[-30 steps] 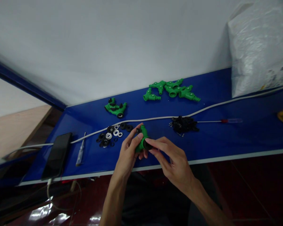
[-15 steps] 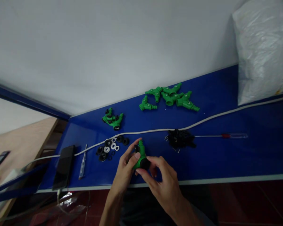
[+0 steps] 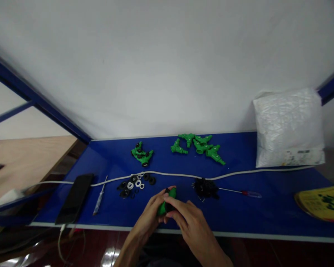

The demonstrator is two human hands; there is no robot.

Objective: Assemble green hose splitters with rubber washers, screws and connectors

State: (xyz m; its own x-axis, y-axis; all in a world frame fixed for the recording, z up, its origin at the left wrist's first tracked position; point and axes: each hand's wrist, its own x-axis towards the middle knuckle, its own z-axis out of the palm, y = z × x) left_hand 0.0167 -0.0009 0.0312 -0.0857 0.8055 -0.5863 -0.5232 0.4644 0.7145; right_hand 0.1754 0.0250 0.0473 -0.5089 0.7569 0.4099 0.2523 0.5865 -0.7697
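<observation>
Near the table's front edge, my left hand (image 3: 148, 216) is closed round a green Y-shaped hose splitter (image 3: 161, 210). My right hand (image 3: 191, 221) pinches the black collar (image 3: 169, 207) at the splitter's end; fingers partly cover both. To the left lie loose black rings (image 3: 124, 193) and white rings (image 3: 138, 183). On the right, a pile of small black parts (image 3: 206, 188) has screws beside it. A screwdriver with a clear red handle (image 3: 252, 194) points its shaft into that pile.
Behind are green splitters with black levers (image 3: 144, 158) and several without (image 3: 215, 154). A white cable (image 3: 178, 174) crosses the blue table (image 3: 239, 218). A phone (image 3: 74, 200) and another screwdriver (image 3: 98, 204) lie left. A white plastic package (image 3: 289, 129) and a yellow item (image 3: 323, 203) are right.
The camera view has shifted, bringing the yellow item into view. My right fingers have moved further over the splitter and its black collar. Both hands keep their hold.
</observation>
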